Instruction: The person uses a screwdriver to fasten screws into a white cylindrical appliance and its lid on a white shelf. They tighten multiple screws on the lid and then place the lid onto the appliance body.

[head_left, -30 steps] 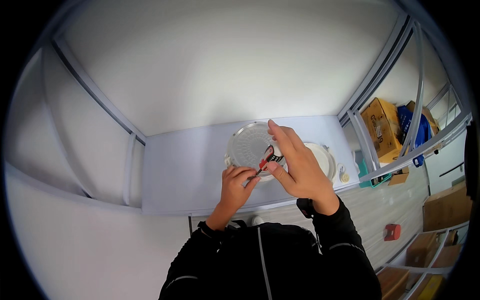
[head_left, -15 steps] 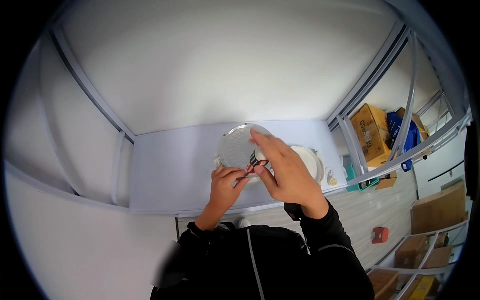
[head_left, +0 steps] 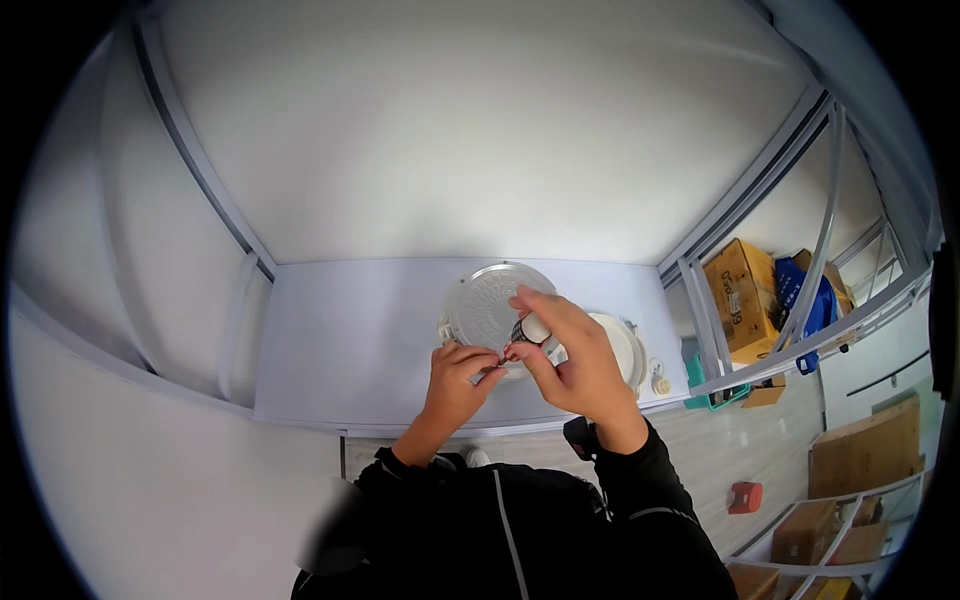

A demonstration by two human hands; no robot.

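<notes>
Above the disc's front edge, my right hand [head_left: 582, 368] is closed round a small bottle [head_left: 531, 329] with a white end and a black and red label. Its thumb presses near the red end. My left hand [head_left: 458, 384] pinches at that red lower end, fingertips almost meeting the right thumb. What lies in the left pinch is too small to make out. Beneath both hands a round silver-grey disc [head_left: 482, 303] with a raised pattern lies on the white table [head_left: 345, 345]. A white round dish-like piece [head_left: 626, 350] sits right of it, partly covered by my right hand.
Small white and yellowish round pieces [head_left: 660, 384] lie near the table's right end. Metal frame posts [head_left: 706, 320] rise at the table's sides. Beyond them are a cardboard box [head_left: 738, 300], a teal crate [head_left: 697, 374] and a red stool [head_left: 745, 497] on the floor.
My right fingers have curled closer round the bottle and its thumb has come nearer my left fingertips. The whole view has shifted slightly.
</notes>
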